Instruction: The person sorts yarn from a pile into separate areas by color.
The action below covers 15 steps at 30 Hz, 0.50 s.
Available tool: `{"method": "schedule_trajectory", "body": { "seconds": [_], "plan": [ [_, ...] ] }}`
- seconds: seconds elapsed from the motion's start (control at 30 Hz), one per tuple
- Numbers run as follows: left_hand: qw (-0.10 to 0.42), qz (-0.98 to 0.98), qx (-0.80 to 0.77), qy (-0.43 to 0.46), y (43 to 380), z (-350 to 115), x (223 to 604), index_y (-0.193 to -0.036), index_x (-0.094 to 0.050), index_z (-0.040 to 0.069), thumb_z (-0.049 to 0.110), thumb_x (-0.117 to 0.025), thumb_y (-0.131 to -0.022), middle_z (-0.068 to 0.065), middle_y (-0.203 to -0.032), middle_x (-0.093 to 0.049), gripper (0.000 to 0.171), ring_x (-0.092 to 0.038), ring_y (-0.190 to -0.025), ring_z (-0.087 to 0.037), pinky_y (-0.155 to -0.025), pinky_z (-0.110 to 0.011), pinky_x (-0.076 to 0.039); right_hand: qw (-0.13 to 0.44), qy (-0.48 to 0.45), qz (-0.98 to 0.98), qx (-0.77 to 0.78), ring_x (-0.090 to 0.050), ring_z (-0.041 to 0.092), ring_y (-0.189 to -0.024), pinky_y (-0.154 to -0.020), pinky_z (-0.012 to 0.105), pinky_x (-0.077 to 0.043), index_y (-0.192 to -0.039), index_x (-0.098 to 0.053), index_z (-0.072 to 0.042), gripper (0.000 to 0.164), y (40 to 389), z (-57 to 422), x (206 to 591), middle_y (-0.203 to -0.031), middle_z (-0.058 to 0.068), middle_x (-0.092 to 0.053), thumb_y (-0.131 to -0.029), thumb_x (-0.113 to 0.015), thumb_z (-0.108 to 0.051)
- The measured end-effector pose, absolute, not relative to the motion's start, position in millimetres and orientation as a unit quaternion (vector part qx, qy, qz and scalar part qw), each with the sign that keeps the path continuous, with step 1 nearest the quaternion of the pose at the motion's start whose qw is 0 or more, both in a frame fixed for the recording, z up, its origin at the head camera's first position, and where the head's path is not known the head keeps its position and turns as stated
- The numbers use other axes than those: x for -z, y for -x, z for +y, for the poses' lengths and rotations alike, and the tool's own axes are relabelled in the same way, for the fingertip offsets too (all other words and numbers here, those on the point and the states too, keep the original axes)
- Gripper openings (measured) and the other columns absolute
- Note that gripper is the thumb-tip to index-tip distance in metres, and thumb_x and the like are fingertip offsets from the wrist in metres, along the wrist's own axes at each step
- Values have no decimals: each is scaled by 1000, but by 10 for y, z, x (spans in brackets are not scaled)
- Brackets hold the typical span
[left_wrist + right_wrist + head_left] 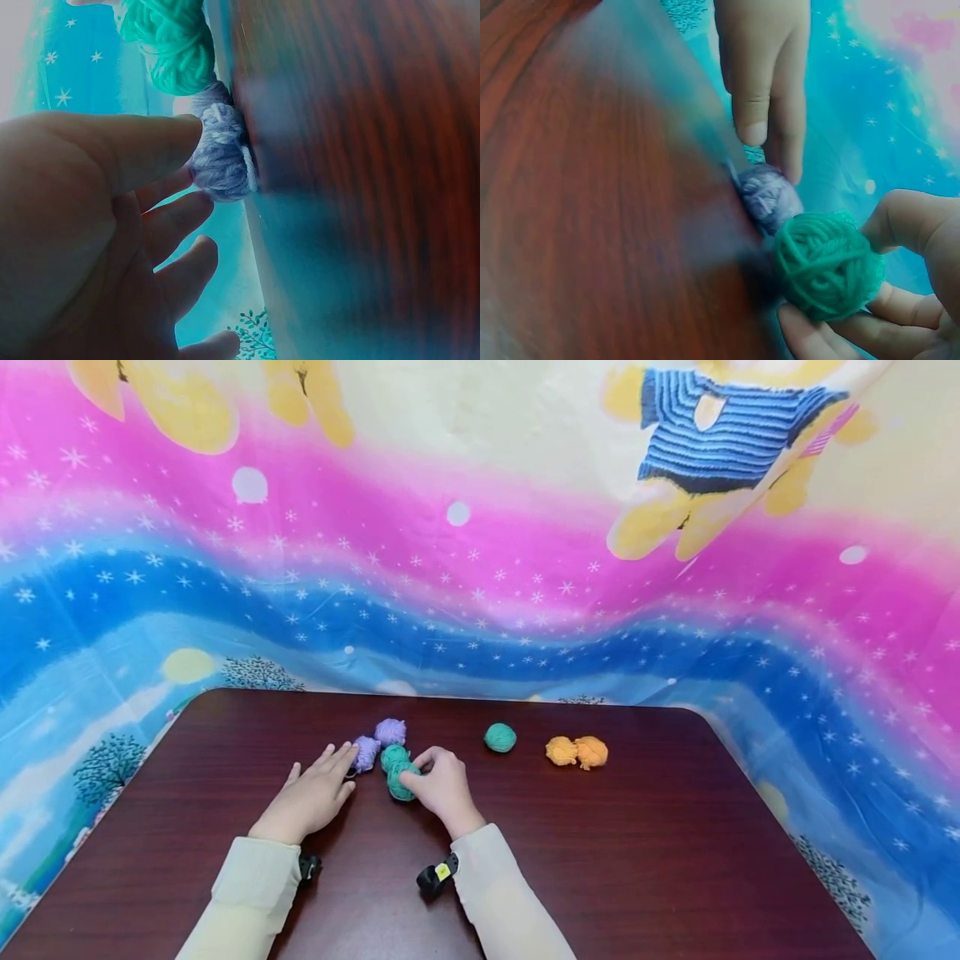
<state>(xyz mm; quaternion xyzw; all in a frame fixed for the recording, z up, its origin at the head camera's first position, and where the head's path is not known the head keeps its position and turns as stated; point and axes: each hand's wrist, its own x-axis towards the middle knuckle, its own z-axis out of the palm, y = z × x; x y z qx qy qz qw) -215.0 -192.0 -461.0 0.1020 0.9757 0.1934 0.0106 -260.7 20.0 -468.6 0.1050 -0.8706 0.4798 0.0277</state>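
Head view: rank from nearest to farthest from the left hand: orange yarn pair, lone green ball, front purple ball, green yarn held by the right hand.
1. Front purple ball, by the left hand.
2. Green yarn, in the right hand.
3. Lone green ball, right of the right hand.
4. Orange yarn pair, farthest right.

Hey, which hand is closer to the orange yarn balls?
Your right hand: it holds green yarn, left of the orange balls. Your left hand is farther left, beside the purple yarn.
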Motion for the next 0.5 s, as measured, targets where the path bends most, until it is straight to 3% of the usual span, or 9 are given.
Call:
{"method": "schedule_trajectory", "body": {
  "seconds": [0.2, 0.5],
  "plan": [
    [14, 976, -194, -103, 2159, -1918, 4619, -157, -33, 0, 19, -53, -105, -22, -162, -30, 59, -23, -150, -44, -112, -75, -16, 35, -92, -858, -504, -63, 7, -75, -68, 26, -54, -88, -67, -12, 10, 2614, 264, 4610, -80, -4, -65, -82, -75, -14],
    [18, 975, -196, -100, 2157, -1921, 4611, -158, -33, 0, 19, -53, -105, -23, -162, -30, 59, -23, -150, -44, -112, -75, -16, 89, -87, -836, -535, -70, 16, -82, -71, 34, -58, -90, -67, -11, 12, 2627, 340, 4513, -87, 1, -69, -83, -76, -17]
  ]
}}
